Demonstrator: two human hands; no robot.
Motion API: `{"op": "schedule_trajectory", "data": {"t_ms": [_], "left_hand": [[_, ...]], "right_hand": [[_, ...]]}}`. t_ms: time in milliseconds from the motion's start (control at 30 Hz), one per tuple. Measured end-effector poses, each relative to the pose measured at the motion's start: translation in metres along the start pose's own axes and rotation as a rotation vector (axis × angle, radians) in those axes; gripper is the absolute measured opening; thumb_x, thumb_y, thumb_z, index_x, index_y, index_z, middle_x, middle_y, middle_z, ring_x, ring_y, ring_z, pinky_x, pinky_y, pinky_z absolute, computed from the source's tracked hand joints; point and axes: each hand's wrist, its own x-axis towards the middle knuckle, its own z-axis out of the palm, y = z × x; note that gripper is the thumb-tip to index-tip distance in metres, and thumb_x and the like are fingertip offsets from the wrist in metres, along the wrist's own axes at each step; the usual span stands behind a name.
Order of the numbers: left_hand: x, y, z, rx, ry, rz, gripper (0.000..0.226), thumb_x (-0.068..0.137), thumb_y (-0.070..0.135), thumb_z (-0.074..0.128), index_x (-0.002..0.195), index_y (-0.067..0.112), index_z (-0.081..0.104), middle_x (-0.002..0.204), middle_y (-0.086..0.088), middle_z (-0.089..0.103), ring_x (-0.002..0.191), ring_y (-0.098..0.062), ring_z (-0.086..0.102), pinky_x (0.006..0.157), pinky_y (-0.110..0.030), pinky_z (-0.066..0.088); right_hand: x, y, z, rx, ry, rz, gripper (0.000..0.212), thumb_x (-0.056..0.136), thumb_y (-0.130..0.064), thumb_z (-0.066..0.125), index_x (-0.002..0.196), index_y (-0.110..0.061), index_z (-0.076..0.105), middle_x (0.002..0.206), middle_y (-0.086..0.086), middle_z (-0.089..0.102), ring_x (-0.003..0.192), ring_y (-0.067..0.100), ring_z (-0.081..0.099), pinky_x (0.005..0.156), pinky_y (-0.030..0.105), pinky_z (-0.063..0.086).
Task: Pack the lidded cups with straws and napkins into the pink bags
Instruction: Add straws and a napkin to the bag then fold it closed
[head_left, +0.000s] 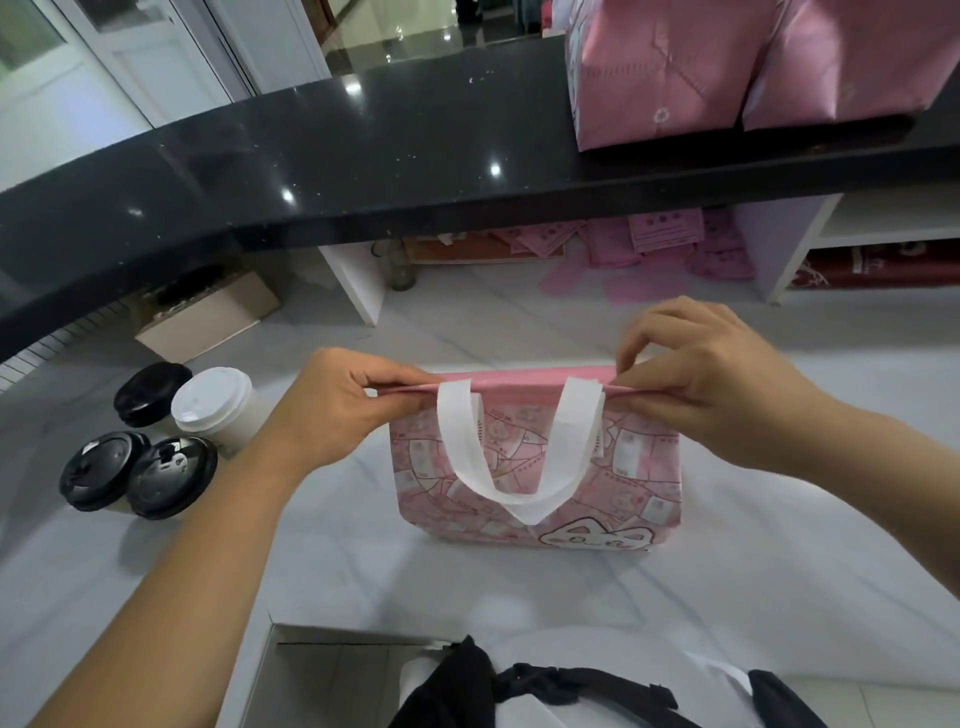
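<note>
Both hands, left (332, 410) and right (696, 379), pinch the bag (535, 467) rim in their fingers (apparently to open it); 4 cups (213, 410) wait alongside.

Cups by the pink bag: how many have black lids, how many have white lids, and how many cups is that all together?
Black-lidded cups: 3
White-lidded cups: 1
Total: 4 cups, all standing on the white counter to the left of the pink bag.
</note>
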Motion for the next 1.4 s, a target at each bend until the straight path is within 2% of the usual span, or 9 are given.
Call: {"op": "schedule_trajectory", "data": {"t_ms": [100,333,567,700,833,1000,1133,1267,1400], "left_hand": [[-0.003,-0.008,-0.003,0.008,-0.05,0.015,0.039,0.086,0.008,0.071,0.094,0.047,0.076,0.095,0.024,0.074,0.095,0.003,0.069,0.081,-0.009,0.051],[-0.005,-0.008,-0.007,-0.001,-0.116,0.023,0.029,0.086,0.006,0.069,0.101,0.029,0.077,0.099,0.022,0.074,0.098,0.006,0.068,0.082,-0.006,0.048],[-0.006,-0.008,-0.001,-0.199,-0.107,-0.056,0.039,0.083,0.003,0.069,0.09,0.04,0.078,0.095,0.016,0.077,0.094,0.003,0.07,0.08,-0.009,0.05],[-0.007,0.003,-0.011,0.004,-0.134,-0.064,0.038,0.089,0.009,0.069,0.104,0.043,0.075,0.102,0.024,0.073,0.101,0.006,0.066,0.087,-0.018,0.054],[-0.011,0.03,-0.015,0.197,-0.272,-0.031,0.054,0.087,0.022,0.073,0.127,0.053,0.054,0.12,0.044,0.055,0.114,0.022,0.047,0.084,0.001,0.039],[-0.004,0.049,0.004,0.289,-0.272,-0.021,0.064,0.071,0.048,0.082,0.129,0.051,0.055,0.117,0.037,0.06,0.107,0.013,0.055,0.087,-0.015,0.047],[0.002,0.043,0.023,0.388,-0.067,0.085,0.019,0.083,0.037,0.076,0.102,0.036,0.075,0.084,0.014,0.073,0.074,-0.007,0.064,0.065,-0.033,0.052],[0.004,0.032,0.028,0.391,-0.048,0.171,0.012,0.086,0.03,0.076,0.096,0.027,0.08,0.079,0.008,0.076,0.064,-0.011,0.064,0.055,-0.029,0.047],[0.006,0.026,0.025,0.341,-0.095,0.149,0.014,0.083,0.032,0.077,0.097,0.03,0.079,0.085,0.012,0.077,0.072,-0.007,0.067,0.062,-0.029,0.051]], "right_hand": [[-0.013,0.01,-0.001,-0.021,0.012,-0.007,0.042,0.093,-0.051,0.046,0.098,-0.028,0.081,0.113,-0.005,0.063,0.117,0.027,0.051,0.099,0.045,0.037],[-0.03,0.025,-0.008,-0.025,-0.061,-0.028,0.043,0.097,-0.051,0.042,0.104,-0.029,0.079,0.133,-0.007,0.063,0.142,0.027,0.038,0.113,0.054,0.026],[-0.036,0.028,-0.009,0.056,-0.047,0.007,0.045,0.096,-0.053,0.044,0.095,-0.027,0.081,0.143,-0.009,0.054,0.149,0.02,0.026,0.116,0.04,0.019],[-0.033,0.02,-0.02,0.169,-0.036,0.144,0.045,0.085,-0.065,0.052,0.113,-0.037,0.074,0.14,-0.018,0.055,0.137,0.009,0.041,0.11,0.047,0.037],[-0.02,-0.005,-0.032,0.247,-0.148,0.184,0.07,0.072,-0.082,0.057,0.131,-0.046,0.058,0.121,-0.037,0.057,0.115,-0.012,0.05,0.094,0.015,0.041],[0.006,-0.029,-0.014,0.064,-0.121,0.124,0.042,0.077,-0.063,0.061,0.11,-0.037,0.067,0.093,-0.019,0.068,0.085,0.009,0.059,0.071,0.032,0.049],[0.014,-0.029,-0.004,0.055,-0.057,0.171,0.018,0.088,-0.045,0.065,0.089,-0.03,0.076,0.08,-0.007,0.072,0.079,0.021,0.063,0.069,0.037,0.052],[0.014,-0.024,-0.004,0.069,-0.104,0.231,0.017,0.086,-0.045,0.069,0.088,-0.03,0.076,0.082,-0.007,0.073,0.079,0.021,0.064,0.07,0.036,0.052],[0.011,-0.02,0.003,0.108,-0.041,0.132,0.01,0.087,-0.036,0.074,0.083,-0.029,0.08,0.07,-0.009,0.07,0.07,0.023,0.063,0.059,0.026,0.04]]}}
